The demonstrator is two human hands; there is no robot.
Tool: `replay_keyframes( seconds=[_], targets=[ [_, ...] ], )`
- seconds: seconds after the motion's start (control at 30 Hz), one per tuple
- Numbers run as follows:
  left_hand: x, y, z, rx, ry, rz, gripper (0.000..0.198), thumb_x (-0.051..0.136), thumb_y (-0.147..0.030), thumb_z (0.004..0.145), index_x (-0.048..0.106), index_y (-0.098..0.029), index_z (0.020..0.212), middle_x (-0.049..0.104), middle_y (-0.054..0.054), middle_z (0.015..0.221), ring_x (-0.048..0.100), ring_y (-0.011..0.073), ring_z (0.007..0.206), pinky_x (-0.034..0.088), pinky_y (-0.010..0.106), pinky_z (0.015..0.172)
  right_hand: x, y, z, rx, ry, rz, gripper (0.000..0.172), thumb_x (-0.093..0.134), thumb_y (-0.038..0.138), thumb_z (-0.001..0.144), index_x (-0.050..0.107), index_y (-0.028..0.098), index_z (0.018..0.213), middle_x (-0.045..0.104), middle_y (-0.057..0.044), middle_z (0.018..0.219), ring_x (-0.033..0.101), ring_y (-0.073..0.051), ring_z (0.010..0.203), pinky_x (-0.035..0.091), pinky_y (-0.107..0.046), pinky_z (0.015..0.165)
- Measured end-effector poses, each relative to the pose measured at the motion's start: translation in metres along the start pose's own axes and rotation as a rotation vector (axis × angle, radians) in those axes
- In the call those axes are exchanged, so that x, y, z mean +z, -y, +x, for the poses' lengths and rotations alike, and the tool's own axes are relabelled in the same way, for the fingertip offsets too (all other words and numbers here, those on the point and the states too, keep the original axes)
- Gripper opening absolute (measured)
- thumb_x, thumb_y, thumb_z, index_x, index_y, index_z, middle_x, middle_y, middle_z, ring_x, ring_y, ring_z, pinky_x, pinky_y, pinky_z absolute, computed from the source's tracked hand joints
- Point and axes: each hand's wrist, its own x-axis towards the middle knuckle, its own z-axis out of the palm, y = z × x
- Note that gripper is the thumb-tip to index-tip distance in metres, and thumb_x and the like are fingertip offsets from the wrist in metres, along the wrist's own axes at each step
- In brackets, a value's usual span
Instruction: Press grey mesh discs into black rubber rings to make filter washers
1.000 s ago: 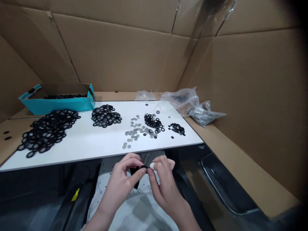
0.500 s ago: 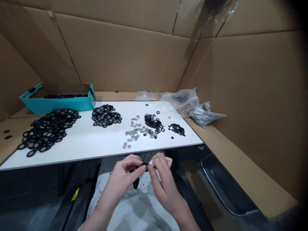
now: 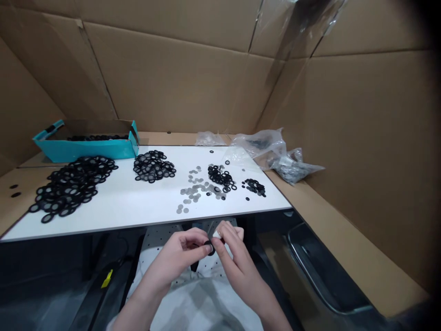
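My left hand (image 3: 184, 252) pinches a black ring (image 3: 210, 248) between thumb and fingertips, just in front of the white board's near edge. Close beside it, my right hand (image 3: 233, 250) has its fingers curled, with the thumb near the ring. A small white piece (image 3: 216, 235) shows at the right fingertips; its kind is unclear. Ahead on the white board (image 3: 138, 207) lie loose black rings (image 3: 220, 177), thin grey discs (image 3: 196, 188) and a small heap of black round parts (image 3: 255, 186).
Two piles of black rings with grey centres, a large one (image 3: 69, 188) and a smaller one (image 3: 154, 166), lie on the left. Behind them stands a teal box (image 3: 89, 151) holding more. Clear plastic bags (image 3: 291, 166) lie at the right. Cardboard walls (image 3: 179, 78) enclose the board.
The black ring has tipped and turned in my left fingertips and sits slightly lower. My right hand has shifted a little, staying close to it. The view has moved slightly.
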Motion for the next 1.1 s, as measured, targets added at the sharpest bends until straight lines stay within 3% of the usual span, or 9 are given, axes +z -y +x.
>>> replay_keyframes(
  seconds=[0.17, 0.27, 0.37, 0.63, 0.7, 0.77, 0.97, 1.03, 1.1],
  targets=[
    [0.002, 0.001, -0.002, 0.006, -0.044, -0.019, 0.012, 0.065, -0.027, 0.077, 0.07, -0.017, 0.072, 0.06, 0.003, 0.089, 0.055, 0.0168, 0.086, 0.041, 0.026, 0.078, -0.006, 0.002, -0.002, -0.008, 0.016, -0.055, 0.019, 0.032, 0.025, 0.099, 0.038, 0.022, 0.081, 0.044, 0.0, 0.083, 0.041, -0.017, 0.08, 0.035, -0.033, 0.078],
    [0.004, -0.001, -0.004, -0.003, -0.046, -0.037, 0.014, 0.064, -0.027, 0.077, 0.069, -0.017, 0.07, 0.061, 0.004, 0.094, 0.055, 0.0188, 0.092, 0.041, 0.027, 0.081, -0.013, 0.003, -0.004, -0.016, 0.075, -0.06, 0.006, 0.041, 0.026, 0.096, 0.047, 0.025, 0.099, 0.049, -0.003, 0.098, 0.044, -0.019, 0.09, 0.038, -0.035, 0.083],
    [0.005, -0.005, -0.005, -0.017, -0.024, -0.047, 0.012, 0.063, -0.026, 0.077, 0.069, -0.018, 0.071, 0.061, 0.003, 0.089, 0.055, 0.018, 0.088, 0.041, 0.027, 0.079, -0.017, 0.002, -0.005, -0.067, 0.116, -0.094, 0.017, 0.048, 0.024, 0.092, 0.05, 0.029, 0.109, 0.048, -0.005, 0.111, 0.045, -0.021, 0.098, 0.038, -0.036, 0.088],
    [0.005, 0.002, 0.001, -0.031, -0.068, 0.013, 0.016, 0.065, -0.032, 0.075, 0.068, -0.017, 0.07, 0.061, 0.004, 0.094, 0.056, 0.0182, 0.087, 0.043, 0.025, 0.074, -0.006, -0.006, 0.003, -0.085, -0.049, -0.224, 0.017, 0.06, 0.023, 0.085, 0.046, 0.023, 0.095, 0.049, -0.004, 0.099, 0.046, -0.02, 0.09, 0.04, -0.037, 0.083],
    [-0.008, 0.001, 0.012, -0.011, -0.119, 0.083, 0.017, 0.066, -0.034, 0.073, 0.069, -0.017, 0.072, 0.064, 0.005, 0.09, 0.058, 0.0195, 0.085, 0.044, 0.027, 0.074, -0.003, -0.013, 0.012, -0.067, -0.038, -0.235, 0.025, 0.062, 0.026, 0.083, 0.045, 0.023, 0.101, 0.048, -0.005, 0.101, 0.045, -0.021, 0.09, 0.041, -0.037, 0.083],
    [-0.031, -0.004, 0.03, 0.03, -0.259, 0.22, 0.019, 0.069, -0.036, 0.069, 0.068, -0.018, 0.074, 0.066, 0.004, 0.081, 0.059, 0.02, 0.079, 0.043, 0.027, 0.071, -0.002, -0.022, 0.026, -0.046, -0.016, -0.251, 0.028, 0.062, 0.028, 0.083, 0.044, 0.023, 0.105, 0.048, -0.005, 0.105, 0.045, -0.021, 0.091, 0.041, -0.037, 0.083],
    [-0.127, -0.036, 0.103, 0.131, -0.578, 0.814, 0.023, 0.062, -0.039, 0.072, 0.066, -0.018, 0.078, 0.068, 0.006, 0.079, 0.06, 0.0226, 0.071, 0.04, 0.029, 0.062, 0.006, -0.053, 0.062, -0.017, -0.048, -0.335, 0.011, 0.046, 0.018, 0.091, 0.049, 0.022, 0.1, 0.052, -0.005, 0.103, 0.047, -0.021, 0.092, 0.041, -0.04, 0.085],
    [-0.144, -0.047, 0.118, 0.138, -0.709, 0.972, 0.026, 0.058, -0.038, 0.075, 0.063, -0.016, 0.089, 0.068, 0.009, 0.085, 0.06, 0.0245, 0.075, 0.042, 0.031, 0.064, 0.008, -0.056, 0.069, -0.019, -0.04, -0.302, 0.01, 0.044, 0.018, 0.091, 0.049, 0.022, 0.099, 0.053, -0.005, 0.101, 0.048, -0.021, 0.089, 0.043, -0.039, 0.082],
    [-0.144, -0.059, 0.122, 0.234, -0.835, 1.072, 0.031, 0.055, -0.037, 0.078, 0.058, -0.015, 0.099, 0.064, 0.012, 0.098, 0.06, 0.0272, 0.085, 0.044, 0.034, 0.071, 0.004, -0.051, 0.076, -0.023, -0.044, -0.216, 0.009, 0.043, 0.02, 0.092, 0.049, 0.022, 0.098, 0.053, -0.006, 0.098, 0.05, -0.021, 0.088, 0.045, -0.037, 0.079]
  ],
)
